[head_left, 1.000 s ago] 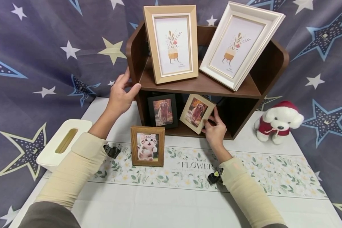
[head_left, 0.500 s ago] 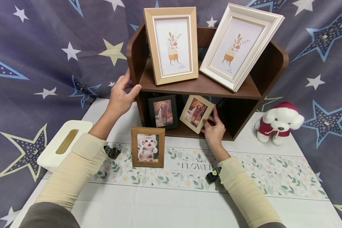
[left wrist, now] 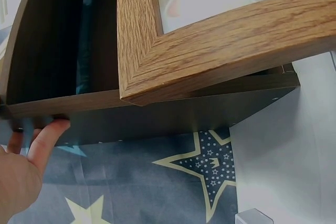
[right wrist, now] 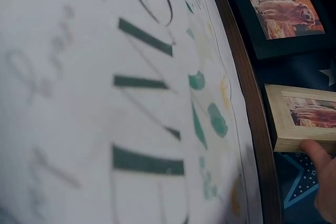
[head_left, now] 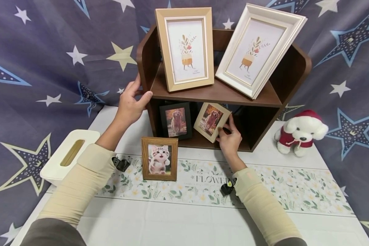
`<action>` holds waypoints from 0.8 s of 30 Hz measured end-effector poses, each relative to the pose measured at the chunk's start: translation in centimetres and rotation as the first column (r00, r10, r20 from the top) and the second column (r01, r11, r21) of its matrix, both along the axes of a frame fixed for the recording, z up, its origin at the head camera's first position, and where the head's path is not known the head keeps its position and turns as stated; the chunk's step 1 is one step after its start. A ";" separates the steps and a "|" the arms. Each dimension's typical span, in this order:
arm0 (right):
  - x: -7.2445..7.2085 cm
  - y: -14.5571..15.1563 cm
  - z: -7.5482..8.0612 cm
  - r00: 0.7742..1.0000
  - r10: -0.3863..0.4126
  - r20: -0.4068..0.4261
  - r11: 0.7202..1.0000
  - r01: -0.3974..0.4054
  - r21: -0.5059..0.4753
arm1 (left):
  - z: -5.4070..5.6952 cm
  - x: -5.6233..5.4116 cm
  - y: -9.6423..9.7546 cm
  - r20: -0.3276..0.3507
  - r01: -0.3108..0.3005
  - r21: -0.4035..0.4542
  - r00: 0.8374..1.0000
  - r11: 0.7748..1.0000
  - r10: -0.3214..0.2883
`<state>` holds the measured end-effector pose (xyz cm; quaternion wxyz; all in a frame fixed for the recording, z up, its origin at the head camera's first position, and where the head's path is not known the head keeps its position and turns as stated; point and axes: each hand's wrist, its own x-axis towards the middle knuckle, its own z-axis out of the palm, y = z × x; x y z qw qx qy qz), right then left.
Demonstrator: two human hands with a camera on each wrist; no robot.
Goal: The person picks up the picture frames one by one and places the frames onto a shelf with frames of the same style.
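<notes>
My right hand (head_left: 230,139) holds a small beige picture frame (head_left: 200,128) with a dog photo by its right edge, tilted in the shelf's lower compartment. In the right wrist view, a finger (right wrist: 315,153) touches the side of that frame. To its left stands a black picture frame (head_left: 188,119) with a similar dog photo. My left hand (head_left: 130,104) rests against the left side of the dark brown shelf (head_left: 249,97), thumb at its front edge; the left wrist view shows fingertips on the outer panel. A brown wooden frame (head_left: 145,164) with a kitten photo stands before the shelf.
On the upper shelf stand a tan frame (head_left: 208,48) and a tilted white frame (head_left: 264,85), both with plant prints. A white tissue box (head_left: 53,155) is at left, a plush dog (head_left: 298,135) at right. A floral runner (head_left: 307,188) crosses the white table (head_left: 160,222).
The right hand and the beige frame have shifted slightly to the left. The left hand stays against the shelf, and the other frames have not moved.
</notes>
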<state>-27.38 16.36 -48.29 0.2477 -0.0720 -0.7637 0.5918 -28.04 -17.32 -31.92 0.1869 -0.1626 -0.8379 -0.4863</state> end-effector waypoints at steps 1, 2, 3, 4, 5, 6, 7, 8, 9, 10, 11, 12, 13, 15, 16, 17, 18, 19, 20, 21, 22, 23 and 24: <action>0.0 0.0 0.0 1.000 0.000 -0.001 1.000 0.000 0.000 | 0.0 0.0 0.0 0.002 0.001 0.002 1.000 1.000 -0.001; 0.0 0.0 0.0 1.000 -0.001 -0.002 1.000 0.001 0.000 | 0.0 0.1 0.0 0.005 0.002 0.004 1.000 1.000 -0.002; 0.0 -0.1 0.0 1.000 -0.002 -0.003 1.000 0.002 0.001 | 0.1 0.1 0.0 0.007 0.003 0.005 1.000 1.000 -0.003; 0.0 -0.1 0.0 1.000 -0.002 -0.003 1.000 0.002 -0.003 | 0.1 0.1 0.0 0.009 0.003 0.006 1.000 1.000 -0.003; 0.0 -0.1 -0.1 1.000 -0.003 -0.002 1.000 0.003 -0.007 | 0.1 0.1 0.0 0.010 0.004 0.008 1.000 1.000 -0.004; 0.0 -0.1 -0.1 1.000 -0.002 0.002 1.000 0.002 -0.011 | 0.1 0.1 0.1 0.009 0.004 0.008 1.000 1.000 -0.004; 0.0 -0.1 -0.1 1.000 0.000 0.007 1.000 0.000 -0.015 | 0.1 0.1 0.1 0.009 0.003 0.007 1.000 1.000 -0.003; 0.0 -0.1 -0.2 1.000 0.001 0.012 1.000 -0.001 -0.018 | 0.1 0.1 0.1 0.009 0.003 0.006 1.000 1.000 -0.003; 0.0 -0.1 -0.2 1.000 0.004 0.018 1.000 -0.003 -0.021 | 0.1 0.1 0.0 0.009 0.002 0.005 1.000 1.000 -0.002; 0.1 0.0 -0.2 1.000 0.007 0.024 1.000 -0.006 -0.025 | 0.1 0.1 0.0 0.009 0.001 0.004 1.000 1.000 -0.001; 0.1 0.0 -0.2 0.999 0.009 0.030 1.000 -0.008 -0.025 | 0.1 0.1 0.0 0.009 0.000 0.003 1.000 1.000 0.000; 0.1 0.0 -0.1 0.999 0.012 0.035 1.000 -0.011 -0.026 | 0.1 0.1 0.0 0.010 0.000 0.003 1.000 1.000 0.000; 0.1 0.0 -0.1 0.999 0.013 0.039 1.000 -0.012 -0.026 | 0.1 0.1 0.0 0.010 -0.001 0.002 1.000 1.000 0.001; 0.1 0.0 -0.1 0.999 0.016 0.046 0.999 -0.015 -0.028 | 0.1 0.1 0.0 0.008 -0.005 -0.002 1.000 1.000 0.005; 0.1 0.1 -0.1 0.999 0.017 0.050 0.999 -0.015 -0.031 | 0.1 0.1 0.0 0.008 -0.007 -0.003 1.000 1.000 0.007; 0.1 0.1 -0.1 0.999 0.016 0.052 0.999 -0.015 -0.031 | 0.1 0.1 0.0 0.007 -0.008 -0.005 1.000 1.000 0.008; 0.1 0.1 -0.1 0.998 0.016 0.054 0.999 -0.014 -0.031 | 0.1 0.1 0.0 0.006 -0.010 -0.008 1.000 1.000 0.010; 0.1 0.1 -0.1 0.998 0.016 0.057 0.999 -0.014 -0.032 | 0.1 0.1 0.0 0.006 -0.012 -0.011 1.000 1.000 0.012; 0.0 0.1 -0.1 0.998 0.015 0.060 0.999 -0.013 -0.032 | 0.1 0.1 0.0 0.005 -0.012 -0.013 1.000 1.000 0.012; 0.0 0.1 -0.1 0.998 0.015 0.062 0.999 -0.013 -0.032 | 0.1 0.1 0.0 0.006 -0.013 -0.012 1.000 1.000 0.013; 0.0 0.1 -0.1 0.998 0.016 0.064 0.999 -0.014 -0.031 | 0.1 0.1 0.0 0.007 -0.013 -0.011 1.000 1.000 0.013; 0.0 0.1 -0.1 0.998 0.017 0.064 0.999 -0.016 -0.029 | 0.1 0.1 0.0 0.007 -0.014 -0.011 1.000 1.000 0.014; 0.0 0.1 0.0 0.998 0.019 0.065 0.999 -0.017 -0.028 | 0.1 0.1 0.0 0.008 -0.014 -0.009 1.000 1.000 0.014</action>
